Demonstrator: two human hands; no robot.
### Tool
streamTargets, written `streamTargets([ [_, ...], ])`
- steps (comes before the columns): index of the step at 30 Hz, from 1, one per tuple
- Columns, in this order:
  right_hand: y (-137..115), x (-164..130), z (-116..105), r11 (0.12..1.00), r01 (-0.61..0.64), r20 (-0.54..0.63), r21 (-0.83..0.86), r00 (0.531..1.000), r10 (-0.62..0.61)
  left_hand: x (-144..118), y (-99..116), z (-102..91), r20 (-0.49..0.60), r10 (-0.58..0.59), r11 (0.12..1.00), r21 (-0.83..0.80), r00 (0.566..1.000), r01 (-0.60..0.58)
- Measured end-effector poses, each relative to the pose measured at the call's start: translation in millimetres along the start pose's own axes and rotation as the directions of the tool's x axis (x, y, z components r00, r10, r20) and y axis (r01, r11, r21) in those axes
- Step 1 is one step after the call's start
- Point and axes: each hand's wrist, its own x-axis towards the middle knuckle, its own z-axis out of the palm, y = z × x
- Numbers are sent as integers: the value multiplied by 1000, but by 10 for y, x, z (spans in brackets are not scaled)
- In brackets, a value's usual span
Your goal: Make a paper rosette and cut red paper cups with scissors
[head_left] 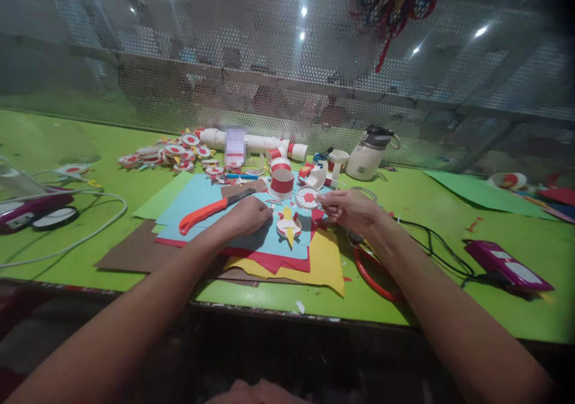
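My right hand (348, 208) pinches the edge of a round white paper disc (308, 198) with a red hexagonal centre, held just above the coloured sheets. My left hand (250, 216) rests over the blue paper (179, 203) with its fingers closed; whatever is at the fingertips is too small to make out. Between the hands lies a small yellow bird-like paper figure (288, 227) on a white and red round base. Behind it stands a red-and-white paper cup (281, 179). An orange-handled utility knife (204, 215) lies left of my left hand, pointing toward the cup.
Several similar red-and-white discs (173, 152) are piled at the back left. A white bottle (368, 153) with a dark lid stands at the back right. Purple devices with cables, one at the right (507, 265), lie at both sides. Red scissor handles (375, 278) show beneath my right forearm.
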Motion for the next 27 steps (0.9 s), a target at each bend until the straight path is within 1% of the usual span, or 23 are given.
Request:
streamTargets([
  [2,3,-23,9,1000,-17,1,0,1000,17,12,-14,13,10,-7,1000,-21,1000,7],
  [5,36,-98,87,998,-58,21,-34,998,58,9,-19,31,31,-9,998,-63,999,11],
  [9,95,-181,196,994,-77,34,-72,996,79,-28,25,53,103,-2,991,-132,995,16],
  [12,141,-181,239,994,-80,56,-77,995,85,-49,70,69,139,0,986,-167,990,23],
  [20,279,-77,269,993,-80,106,-83,990,88,-66,117,81,160,13,980,-200,987,20],
  [27,292,-45,266,988,-100,130,-114,985,115,-104,146,64,168,24,979,-204,985,11],
])
